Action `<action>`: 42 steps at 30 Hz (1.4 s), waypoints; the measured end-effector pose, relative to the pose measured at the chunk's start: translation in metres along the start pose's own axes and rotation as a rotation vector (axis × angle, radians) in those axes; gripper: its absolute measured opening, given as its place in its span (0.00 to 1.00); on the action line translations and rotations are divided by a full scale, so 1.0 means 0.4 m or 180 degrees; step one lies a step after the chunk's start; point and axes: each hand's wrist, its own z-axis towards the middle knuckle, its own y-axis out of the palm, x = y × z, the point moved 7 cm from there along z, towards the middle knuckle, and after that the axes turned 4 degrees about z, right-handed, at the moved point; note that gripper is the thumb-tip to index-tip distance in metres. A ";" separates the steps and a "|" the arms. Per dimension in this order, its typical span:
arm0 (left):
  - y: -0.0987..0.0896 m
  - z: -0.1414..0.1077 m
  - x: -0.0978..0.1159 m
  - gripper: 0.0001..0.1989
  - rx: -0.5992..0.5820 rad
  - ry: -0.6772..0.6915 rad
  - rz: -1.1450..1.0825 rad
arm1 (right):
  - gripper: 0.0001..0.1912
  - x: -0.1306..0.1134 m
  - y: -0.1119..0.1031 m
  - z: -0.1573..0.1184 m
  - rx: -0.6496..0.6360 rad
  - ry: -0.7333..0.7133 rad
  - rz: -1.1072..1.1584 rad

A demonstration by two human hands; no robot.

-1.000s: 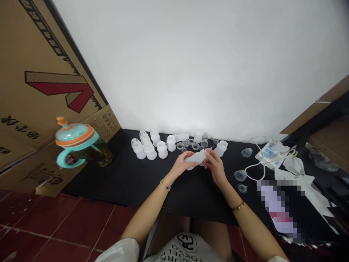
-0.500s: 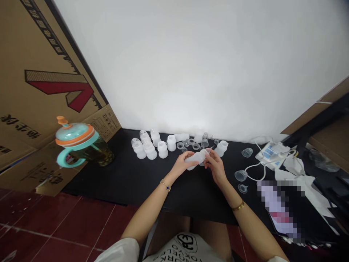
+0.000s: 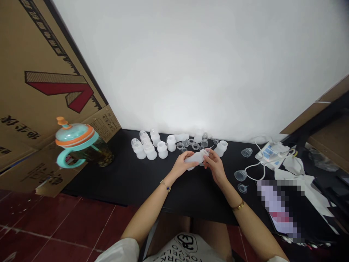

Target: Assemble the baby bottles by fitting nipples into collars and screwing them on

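My left hand (image 3: pixel 182 163) is closed round the body of a white bottle (image 3: pixel 194 158), which I hold tilted over the black surface (image 3: pixel 131 185), its neck towards my right. My right hand (image 3: pixel 215 163) pinches at that neck with thumb and fingers, where a small clear piece (image 3: pixel 209 150) shows; I cannot tell whether it is seated or only resting there.

I'd judge the bottle light and smooth, perhaps a little soft, so it could twist in a loose grip. The body suits a steady, gentle hold; the clear piece looks thin and flexible, best taken by its rim.

Compared with half a second ago, little differs: both hands and the bottle are nearly where they were, though my right fingers sit slightly differently and a bit more of the neck shows.

Just past my hands lie loose rings (image 3: pixel 195 146), with an open bottle (image 3: pixel 220 149) upright to the right. Left of the rings stand more bottles, some under clear caps (image 3: pixel 134 142). Behind everything rises the white wall (image 3: pixel 191 72).
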 end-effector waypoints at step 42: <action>0.015 -0.020 0.049 0.26 -0.0148 0.0472 0.0332 | 0.26 -0.005 0.016 -0.007 -0.0116 0.0159 0.0092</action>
